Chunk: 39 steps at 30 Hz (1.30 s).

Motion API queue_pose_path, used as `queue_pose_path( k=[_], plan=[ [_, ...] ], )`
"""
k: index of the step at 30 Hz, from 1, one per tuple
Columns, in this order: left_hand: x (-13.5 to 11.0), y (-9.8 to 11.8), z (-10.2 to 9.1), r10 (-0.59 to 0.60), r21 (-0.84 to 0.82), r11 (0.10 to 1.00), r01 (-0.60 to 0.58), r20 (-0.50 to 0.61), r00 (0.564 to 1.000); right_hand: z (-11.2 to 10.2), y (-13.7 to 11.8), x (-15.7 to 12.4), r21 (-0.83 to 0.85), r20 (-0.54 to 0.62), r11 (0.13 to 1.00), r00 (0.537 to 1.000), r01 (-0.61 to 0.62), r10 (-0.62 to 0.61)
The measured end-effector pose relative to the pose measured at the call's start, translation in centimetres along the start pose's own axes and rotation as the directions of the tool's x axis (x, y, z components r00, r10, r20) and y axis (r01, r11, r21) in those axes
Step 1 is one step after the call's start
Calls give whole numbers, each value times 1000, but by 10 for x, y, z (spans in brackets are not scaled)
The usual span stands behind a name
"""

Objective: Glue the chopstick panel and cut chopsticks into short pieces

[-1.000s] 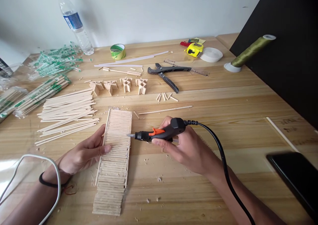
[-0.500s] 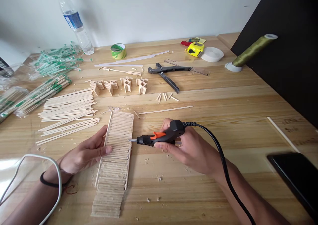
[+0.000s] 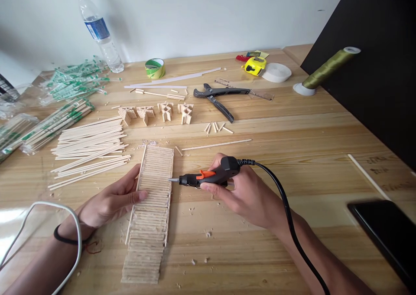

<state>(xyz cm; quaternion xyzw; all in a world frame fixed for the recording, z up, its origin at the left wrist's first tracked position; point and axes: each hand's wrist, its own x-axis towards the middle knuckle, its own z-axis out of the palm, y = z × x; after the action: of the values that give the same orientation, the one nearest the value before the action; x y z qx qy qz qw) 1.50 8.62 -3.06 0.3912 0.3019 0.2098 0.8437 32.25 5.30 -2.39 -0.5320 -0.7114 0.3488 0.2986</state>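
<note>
A long panel of thin wooden sticks, laid side by side with a rail along each long edge, lies in front of me. My left hand grips its left edge, thumb on top and fingers hidden beneath. In my right hand is a black hot glue gun with an orange trigger. Its metal tip points left and meets the panel near the right rail. At the near end the panel's sticks look duller and extend past the rails.
Loose sticks are piled at left beside wrapped bundles. Beyond the panel are small star-shaped stick pieces, a black cutter, tape and a bottle. A phone lies right; a white cable crosses my left arm.
The glue gun's tip has shifted slightly toward the far end along the panel's right side. My left hand keeps its hold; the whole view moved a little.
</note>
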Motion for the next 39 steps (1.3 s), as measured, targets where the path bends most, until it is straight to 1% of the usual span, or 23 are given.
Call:
queue_pose_path(
  k=[4, 11, 16, 24, 30, 36, 39],
  plan=[
    [-1, 1, 0, 3, 32, 999, -2, -31, 1000, 1, 1, 0, 4, -21, 1000, 1000, 1, -1],
    [0, 1, 1, 0, 60, 998, 3, -49, 999, 1, -2, 0, 1, -45, 1000, 999, 28, -28],
    [1, 0, -1, 3, 67, 998, 0, -36, 999, 4, -1, 0, -7, -93, 1000, 996, 17, -18],
    [-1, -3, -2, -3, 45, 999, 5, -36, 999, 5, 0, 0, 4, -105, 1000, 994, -12, 12],
    [1, -1, -1, 0, 61, 998, 2, -22, 1000, 3, -4, 1, 49, -22, 999, 1000, 16, -15],
    [2, -1, -1, 23, 62, 998, -23, 4, 1000, 2, -7, 0, 63, 18, 998, 1000, -6, 5],
    [1, 0, 0, 25, 73, 997, -24, -7, 1000, 0, -6, 0, 86, 43, 996, 999, 0, -4]
  ],
)
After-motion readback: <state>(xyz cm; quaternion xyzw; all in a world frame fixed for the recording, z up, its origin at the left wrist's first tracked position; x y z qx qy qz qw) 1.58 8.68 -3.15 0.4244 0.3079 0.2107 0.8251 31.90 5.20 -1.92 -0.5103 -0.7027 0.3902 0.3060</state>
